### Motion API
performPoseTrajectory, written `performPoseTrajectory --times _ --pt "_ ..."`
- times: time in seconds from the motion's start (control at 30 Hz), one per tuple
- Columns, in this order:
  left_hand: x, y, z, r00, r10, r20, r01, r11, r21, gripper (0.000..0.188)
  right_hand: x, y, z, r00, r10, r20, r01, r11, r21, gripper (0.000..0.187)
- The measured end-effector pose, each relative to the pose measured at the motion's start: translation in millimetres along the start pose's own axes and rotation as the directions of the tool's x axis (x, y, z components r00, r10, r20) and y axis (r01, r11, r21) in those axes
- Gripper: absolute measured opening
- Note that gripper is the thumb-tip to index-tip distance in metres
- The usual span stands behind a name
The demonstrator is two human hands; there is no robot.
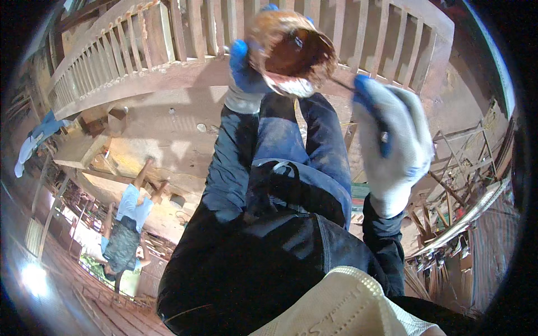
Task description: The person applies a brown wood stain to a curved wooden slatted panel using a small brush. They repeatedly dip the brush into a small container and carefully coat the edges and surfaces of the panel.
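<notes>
In front of me, near the top of the head view, is a brown-stained can (292,51) with its open mouth tilted toward me. Brown coating covers its inside, and part of the lower rim shows white and red. My left hand (246,78), in a white and blue glove, is wrapped round the can's left side. On the right, my gloved right hand (395,134) closes on a thin dark stick (343,85) whose far end reaches the can's mouth. The can's edge hides that end, so I cannot tell whether it bears a brush.
A slatted wooden railing (162,84) spans the far side, behind the can. Another person (124,235) is off to the left, near wooden boxes (84,148). Wooden frames and scraps (448,218) stand at the right. My legs (280,131) are below the can.
</notes>
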State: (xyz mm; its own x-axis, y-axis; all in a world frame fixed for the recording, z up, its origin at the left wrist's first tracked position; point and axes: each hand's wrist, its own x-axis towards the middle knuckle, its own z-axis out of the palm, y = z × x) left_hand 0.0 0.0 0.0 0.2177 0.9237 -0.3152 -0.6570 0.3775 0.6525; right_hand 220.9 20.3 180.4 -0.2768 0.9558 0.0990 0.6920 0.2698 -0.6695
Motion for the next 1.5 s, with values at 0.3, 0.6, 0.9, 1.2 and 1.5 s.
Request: performPoseTrajectory --times 0.3,0.6,0.9,1.2,1.5 --pt "-16.9 -32.6 29.1 0.993 -0.118 0.008 0.118 0.988 -0.103 0.103 -9.3 14.6 32.5 0.932 -0.152 0.329 0.25 0.927 -0.278 0.034" --pt "-28.1 -23.5 37.1 0.989 -0.135 -0.063 0.132 0.99 -0.048 0.094 -13.5 20.6 31.0 0.899 0.141 0.414 -0.102 0.988 -0.115 0.028" --pt "-23.5 -25.4 34.0 0.992 -0.12 -0.033 0.11 0.969 -0.223 0.085 -10.9 45.3 8.7 0.861 0.346 0.372 -0.465 0.832 0.303 0.031" --pt "-28.1 -33.4 0.1 0.998 -0.054 0.035 0.064 0.77 -0.634 0.082 -41.6 51.8 20.1 0.558 0.495 0.665 -0.827 0.275 0.49 0.033" --pt "-4.7 68.5 -88.3 0.976 0.085 -0.202 -0.199 0.725 -0.659 0.072 -63.1 82.4 25.3 0.477 0.378 0.794 -0.851 -0.028 0.524 0.041"
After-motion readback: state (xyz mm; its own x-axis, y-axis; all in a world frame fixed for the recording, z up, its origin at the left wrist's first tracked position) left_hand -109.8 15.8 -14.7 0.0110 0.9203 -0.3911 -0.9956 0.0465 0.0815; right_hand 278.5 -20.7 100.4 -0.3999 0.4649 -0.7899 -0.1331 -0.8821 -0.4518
